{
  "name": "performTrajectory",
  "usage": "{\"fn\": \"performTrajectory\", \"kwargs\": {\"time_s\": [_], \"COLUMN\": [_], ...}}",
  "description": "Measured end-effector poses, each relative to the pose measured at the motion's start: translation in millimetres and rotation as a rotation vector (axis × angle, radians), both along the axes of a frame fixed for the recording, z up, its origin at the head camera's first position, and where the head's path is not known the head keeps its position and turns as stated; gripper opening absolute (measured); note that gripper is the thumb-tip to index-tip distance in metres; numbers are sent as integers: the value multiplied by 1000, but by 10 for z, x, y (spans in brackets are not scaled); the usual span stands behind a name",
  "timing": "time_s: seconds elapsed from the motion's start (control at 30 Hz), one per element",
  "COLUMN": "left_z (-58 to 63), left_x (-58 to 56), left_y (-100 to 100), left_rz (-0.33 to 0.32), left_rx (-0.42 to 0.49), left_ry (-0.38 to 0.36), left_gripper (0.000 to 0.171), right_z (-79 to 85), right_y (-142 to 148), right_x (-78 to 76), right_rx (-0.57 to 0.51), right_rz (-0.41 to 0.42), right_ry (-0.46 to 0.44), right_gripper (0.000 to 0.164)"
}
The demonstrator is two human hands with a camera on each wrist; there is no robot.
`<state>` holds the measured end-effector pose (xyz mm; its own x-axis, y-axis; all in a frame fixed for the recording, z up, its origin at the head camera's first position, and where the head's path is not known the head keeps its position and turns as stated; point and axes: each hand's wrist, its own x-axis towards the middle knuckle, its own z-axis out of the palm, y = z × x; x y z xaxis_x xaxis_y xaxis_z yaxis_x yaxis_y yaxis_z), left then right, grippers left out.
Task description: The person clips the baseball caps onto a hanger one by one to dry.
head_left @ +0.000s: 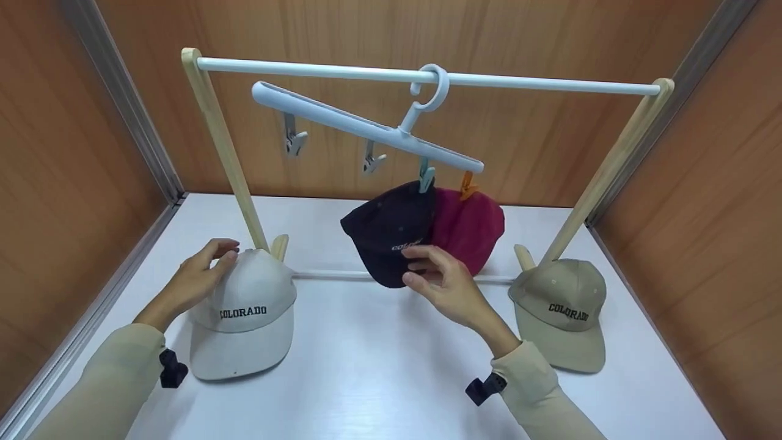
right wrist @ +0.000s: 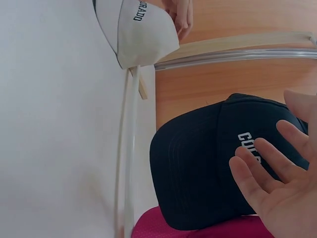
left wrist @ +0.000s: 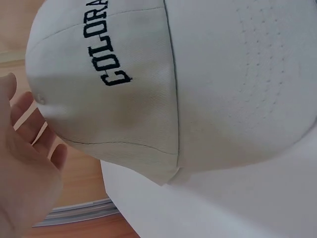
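My left hand (head_left: 198,278) is at the upper left of a white cap (head_left: 253,293) lettered COLORADO, fingers loosely bent beside its crown. In the left wrist view, that hand's fingertips are right at the crown's edge. My right hand (head_left: 446,284) is spread in front of a dark navy cap (head_left: 391,226), holding nothing, and overlaps its lettering. The navy cap hangs from a teal clip (head_left: 426,177) on a tilted white hanger (head_left: 366,127). Behind it, a magenta cap (head_left: 473,226) hangs from an orange clip (head_left: 468,185).
The hanger hooks over a white rod (head_left: 550,84) between two wooden posts (head_left: 226,146). Two grey clips (head_left: 295,140) on its raised left side hold nothing. A khaki cap (head_left: 562,305) sits at the right post's foot. Wooden panels (head_left: 702,232) enclose the white table (head_left: 366,379).
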<state>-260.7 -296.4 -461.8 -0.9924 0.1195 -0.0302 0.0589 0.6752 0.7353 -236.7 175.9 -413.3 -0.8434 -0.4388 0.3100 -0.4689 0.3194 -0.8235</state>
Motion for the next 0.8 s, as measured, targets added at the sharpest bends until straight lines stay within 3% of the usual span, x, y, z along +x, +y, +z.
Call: {"fn": "performTrajectory", "kwargs": {"time_s": [0.2, 0.6, 0.8], "left_z": [-73, -93, -74], "left_x": [-25, -66, -51], "left_y": [-5, 13, -4], "left_rz": [-5, 15, 25], "left_rx": [23, 39, 60], "left_ry": [-65, -33, -59], "left_gripper": [67, 63, 59], "right_z": [-57, -117, -133], "right_y": [-18, -34, -36], "right_x": [-8, -14, -22], "right_rx": [9, 13, 14], "right_rz": [1, 7, 26], "right_ry": [0, -18, 3], "right_gripper": [46, 46, 47]}}
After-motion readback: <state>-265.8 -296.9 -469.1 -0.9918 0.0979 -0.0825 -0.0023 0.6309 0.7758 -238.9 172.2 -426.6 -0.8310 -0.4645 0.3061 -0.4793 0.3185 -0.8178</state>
